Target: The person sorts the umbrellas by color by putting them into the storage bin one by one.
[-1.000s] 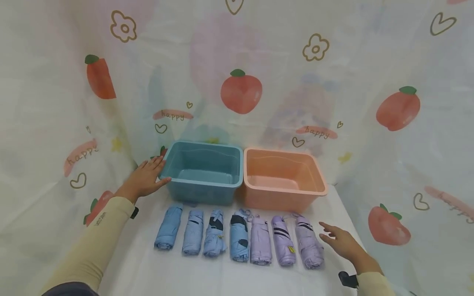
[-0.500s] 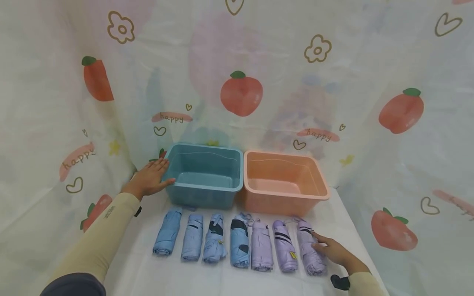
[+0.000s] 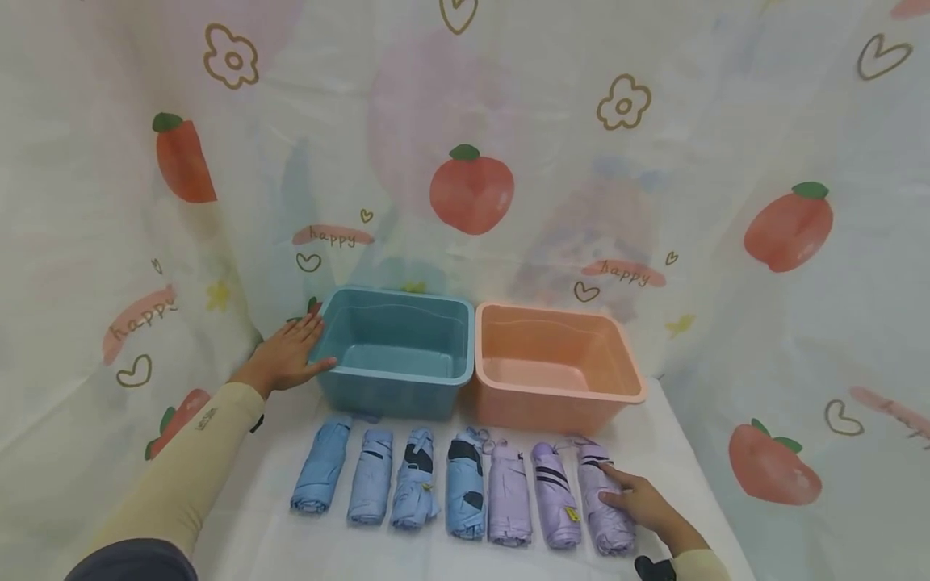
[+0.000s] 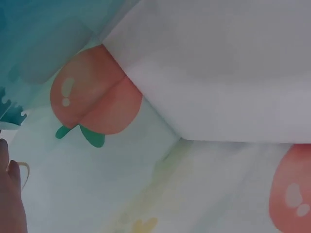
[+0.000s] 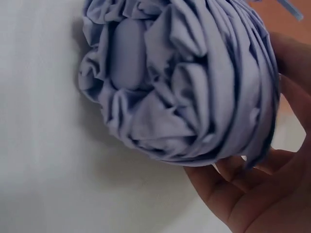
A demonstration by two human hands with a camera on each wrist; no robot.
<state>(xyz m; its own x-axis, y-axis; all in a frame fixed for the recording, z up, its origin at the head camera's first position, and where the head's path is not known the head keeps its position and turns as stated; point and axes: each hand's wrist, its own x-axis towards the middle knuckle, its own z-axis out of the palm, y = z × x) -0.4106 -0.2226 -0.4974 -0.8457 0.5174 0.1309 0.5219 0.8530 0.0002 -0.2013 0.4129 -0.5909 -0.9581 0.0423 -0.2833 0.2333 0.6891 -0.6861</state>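
My left hand (image 3: pixel 286 355) rests with straight fingers on the left rim of the blue bin (image 3: pixel 392 395). In the left wrist view only part of that hand (image 4: pixel 10 199) shows at the lower left edge. At the right end of a row of rolled-up folding umbrellas, my right hand (image 3: pixel 643 502) grips a purple folding umbrella (image 3: pixel 606 528) that lies on the white table. The right wrist view shows the bunched cloth end of this umbrella (image 5: pixel 184 97), with thumb and fingers (image 5: pixel 214 191) on either side of it.
Beside the blue bin stands an orange bin (image 3: pixel 559 411). Two more purple umbrellas (image 3: pixel 511 500) (image 3: pixel 558 500) and several blue umbrellas (image 3: pixel 370 480) lie in front of the bins. A patterned curtain (image 3: pixel 552 153) encloses the back and sides of the table (image 3: pixel 407 557).
My right hand has moved left from beside the row onto the rightmost purple umbrella and taken hold of it. The left hand stays at the blue bin's rim.
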